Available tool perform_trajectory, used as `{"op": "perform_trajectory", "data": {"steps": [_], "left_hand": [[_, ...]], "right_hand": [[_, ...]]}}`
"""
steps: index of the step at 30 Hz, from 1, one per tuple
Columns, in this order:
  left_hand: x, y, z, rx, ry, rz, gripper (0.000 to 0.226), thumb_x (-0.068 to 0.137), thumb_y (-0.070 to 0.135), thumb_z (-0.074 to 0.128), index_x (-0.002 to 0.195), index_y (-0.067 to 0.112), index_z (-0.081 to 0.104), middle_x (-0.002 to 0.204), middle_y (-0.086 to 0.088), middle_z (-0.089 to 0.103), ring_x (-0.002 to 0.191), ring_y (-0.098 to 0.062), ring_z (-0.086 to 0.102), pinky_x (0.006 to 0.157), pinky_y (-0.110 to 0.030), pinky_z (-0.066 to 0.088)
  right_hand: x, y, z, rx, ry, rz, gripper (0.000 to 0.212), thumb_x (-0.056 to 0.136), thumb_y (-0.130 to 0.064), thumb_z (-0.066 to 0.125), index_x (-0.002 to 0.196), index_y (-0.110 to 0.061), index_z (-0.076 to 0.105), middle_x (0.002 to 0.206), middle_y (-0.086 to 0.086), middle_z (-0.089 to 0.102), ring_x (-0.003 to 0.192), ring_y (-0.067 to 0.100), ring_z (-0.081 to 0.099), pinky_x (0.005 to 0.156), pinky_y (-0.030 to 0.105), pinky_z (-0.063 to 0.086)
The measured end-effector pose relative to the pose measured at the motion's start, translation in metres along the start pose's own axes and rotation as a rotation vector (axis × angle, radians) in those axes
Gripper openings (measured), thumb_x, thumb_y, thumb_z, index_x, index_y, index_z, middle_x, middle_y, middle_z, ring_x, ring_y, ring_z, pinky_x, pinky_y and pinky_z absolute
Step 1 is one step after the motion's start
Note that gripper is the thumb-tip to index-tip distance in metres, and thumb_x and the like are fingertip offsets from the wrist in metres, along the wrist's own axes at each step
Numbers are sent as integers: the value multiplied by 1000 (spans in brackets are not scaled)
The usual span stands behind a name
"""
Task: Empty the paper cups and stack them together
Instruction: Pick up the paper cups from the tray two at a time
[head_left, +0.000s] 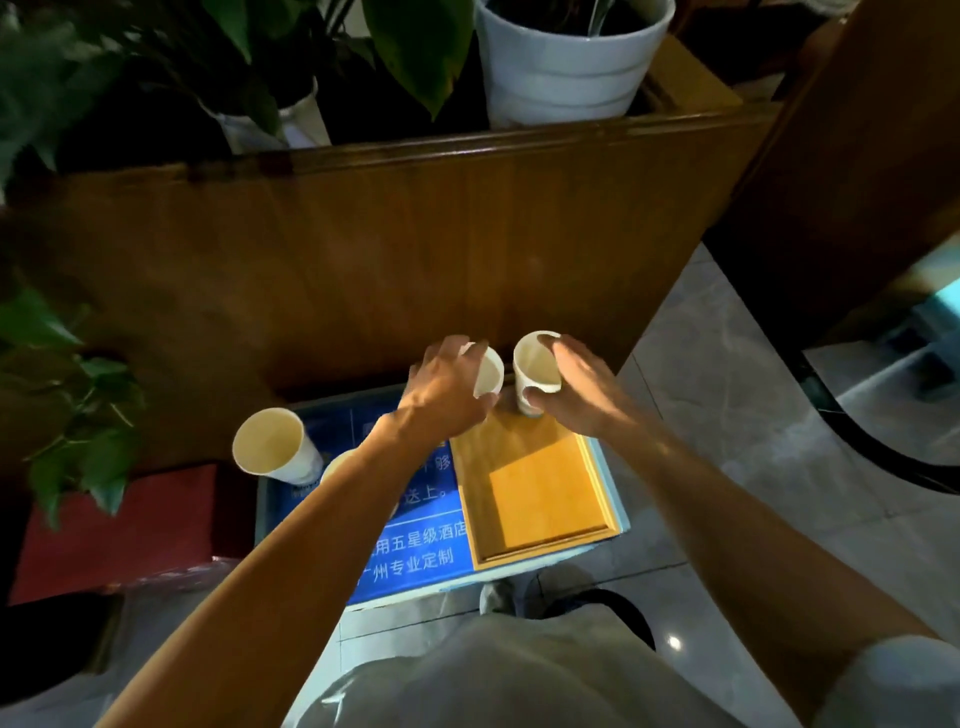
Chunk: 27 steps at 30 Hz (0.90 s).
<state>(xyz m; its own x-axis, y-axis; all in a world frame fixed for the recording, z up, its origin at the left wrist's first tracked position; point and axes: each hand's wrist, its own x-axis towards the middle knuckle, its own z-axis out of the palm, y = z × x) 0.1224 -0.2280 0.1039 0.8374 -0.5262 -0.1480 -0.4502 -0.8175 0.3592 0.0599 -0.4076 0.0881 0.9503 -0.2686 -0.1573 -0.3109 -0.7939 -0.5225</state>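
Both hands are out over the far end of a blue box (415, 561), each wrapped around a white paper cup. The left hand (441, 395) grips its cup (489, 375) from the left side, fingers curled over the far rim and thumb below, so the cup tips with its mouth facing right. The right hand (576, 389) grips the second cup (535, 366) from the right, one fingertip hooked over the far rim and the thumb pressed against the lower wall; this cup stands nearly upright with its mouth open toward the camera. The two cups sit just beside each other, rims close but apart. Whether either holds liquid cannot be told.

Below them lies a yellow wooden tray (535, 493) on the right half of the box. On the left part of the box a third paper cup (272, 447) stands tilted, open and free of either hand; a fourth cup's rim (335, 465) peeks out beside the left forearm. Beyond stands a brown wooden panel (363, 249), with a white plant pot (566, 62) above it.
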Motion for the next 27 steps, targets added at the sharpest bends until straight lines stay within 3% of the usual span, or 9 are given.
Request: {"op": "perform_trajectory", "data": {"steps": [2, 4, 9, 14, 18, 27], "left_hand": [[43, 6, 5, 48, -22, -81, 79, 78, 40, 71, 144, 25, 31, 153, -8, 28, 138, -34, 29, 104, -57, 37], [45, 3, 6, 91, -40, -66, 85, 75, 42, 75, 145, 28, 28, 155, -9, 25, 139, -37, 26, 102, -59, 39], [62, 0, 19, 130, -129, -87, 96, 67, 49, 79, 144, 38, 23, 153, -7, 27, 134, -39, 32, 99, -58, 42], [73, -4, 32, 144, -253, -82, 97, 62, 49, 82, 140, 39, 26, 146, -4, 34, 132, -33, 36, 103, -54, 45], [82, -3, 40, 285, -309, -38, 89, 60, 53, 79, 134, 31, 33, 142, 0, 39, 124, -33, 39, 96, -50, 49], [82, -3, 41, 122, -247, -102, 88, 57, 33, 87, 127, 34, 35, 129, -11, 38, 117, -38, 41, 90, -48, 54]], "right_hand": [[46, 10, -8, -17, -119, -1, 86, 80, -45, 68, 149, -32, 18, 159, -2, 20, 146, 22, 16, 116, 41, 24], [46, 6, -6, -24, -150, -2, 92, 78, -44, 71, 149, -36, 12, 161, -3, 11, 148, 22, 5, 119, 44, 19], [65, 12, -1, -82, -204, -55, 97, 74, -45, 75, 148, -37, 13, 162, 1, 7, 148, 28, 5, 117, 46, 17], [85, 19, 6, -208, -270, -120, 98, 65, -43, 82, 145, -32, 26, 154, 7, 26, 140, 33, 23, 111, 48, 28], [91, 21, 9, -219, -272, -121, 96, 57, -43, 87, 135, -36, 31, 137, 8, 40, 123, 34, 39, 99, 44, 38], [92, 18, 11, -194, -273, -94, 87, 52, -42, 89, 121, -36, 36, 129, 9, 44, 119, 35, 40, 92, 45, 44]]}}
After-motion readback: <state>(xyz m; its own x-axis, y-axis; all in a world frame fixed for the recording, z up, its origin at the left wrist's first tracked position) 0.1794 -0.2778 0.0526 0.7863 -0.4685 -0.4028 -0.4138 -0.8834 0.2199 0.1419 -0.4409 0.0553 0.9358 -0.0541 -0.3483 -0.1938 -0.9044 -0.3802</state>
